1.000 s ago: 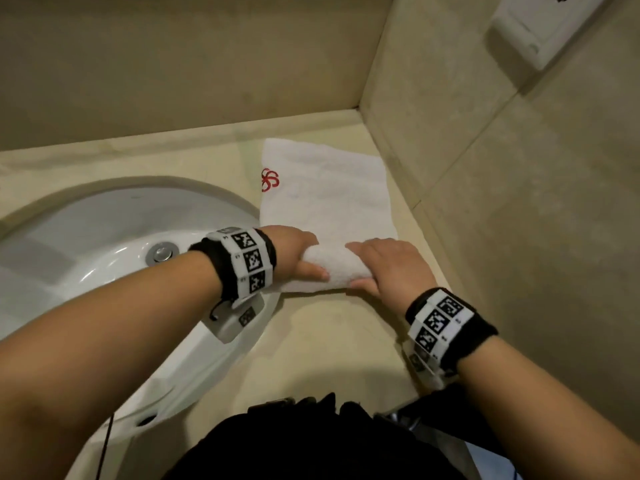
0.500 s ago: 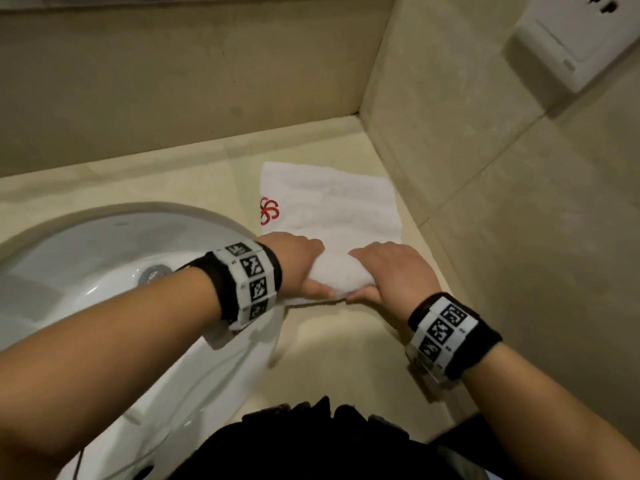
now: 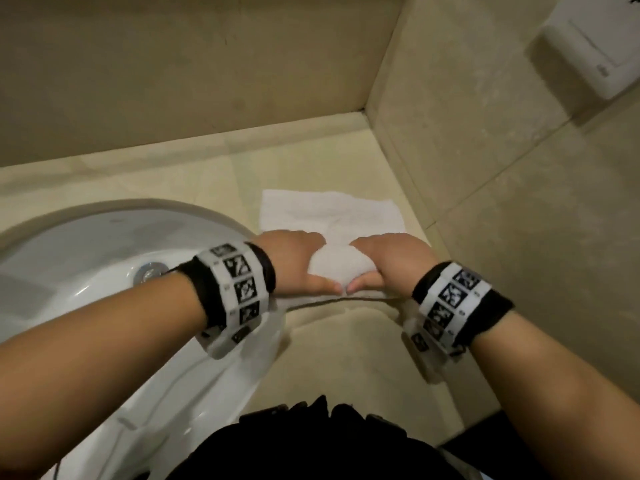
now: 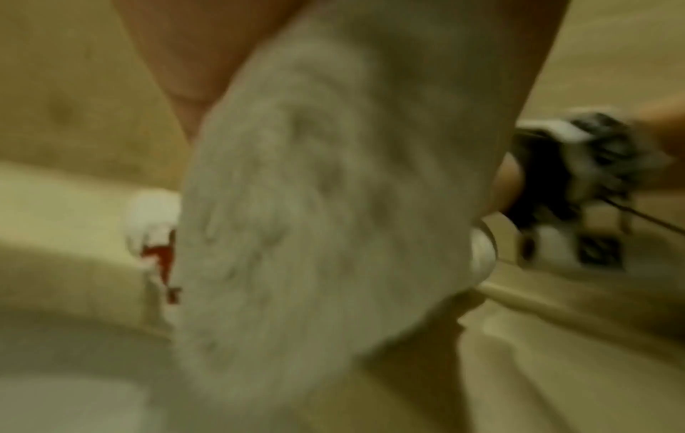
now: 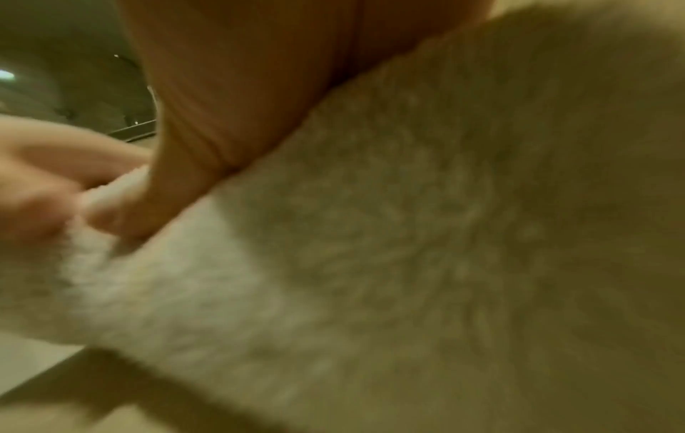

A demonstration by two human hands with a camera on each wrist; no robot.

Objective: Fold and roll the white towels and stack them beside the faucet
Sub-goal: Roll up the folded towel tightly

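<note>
Terry roll: thick white towel (image 3: 337, 268), looped pile, near end wound into a plump cylinder that lies across the counter; the left wrist view, blurred, shows its spiral end face (image 4: 315, 205).
Left hand: left hand (image 3: 294, 263) is wrapped over the roll's 9 o'clock end, fingers curled across the top, thumb tucked along the near side.
Right hand: right hand (image 3: 391, 261) clamps the 3 o'clock end the same way, thumb tip nearly meeting the other thumb at the roll's middle; the right wrist view shows the thumb (image 5: 222, 117) pressed into fuzzy pile.
Flat part: unrolled cloth stretches from the roll toward 12 o'clock, a rumpled rectangle lying flat, its far edge short of the back wall.
Red mark: a bit of red stitching (image 4: 163, 257) peeks out beside the roll in the left wrist view; its shape is too blurred to tell.
Wrist bands: black straps with white blocks of square printed markers, one on each wrist (image 3: 235, 289).
Counter: smooth, glossy beige stone counter (image 3: 346, 358), towel resting on it at the basin's 3 o'clock side.
Basin: round white glazed basin (image 3: 104, 244), shiny, with a metal drain plug (image 3: 150, 271) at its bottom.
Walls: matte beige tile meeting in a corner at 1 o'clock; a white plastic wall plate (image 3: 585, 57) sits at 2 o'clock.
</note>
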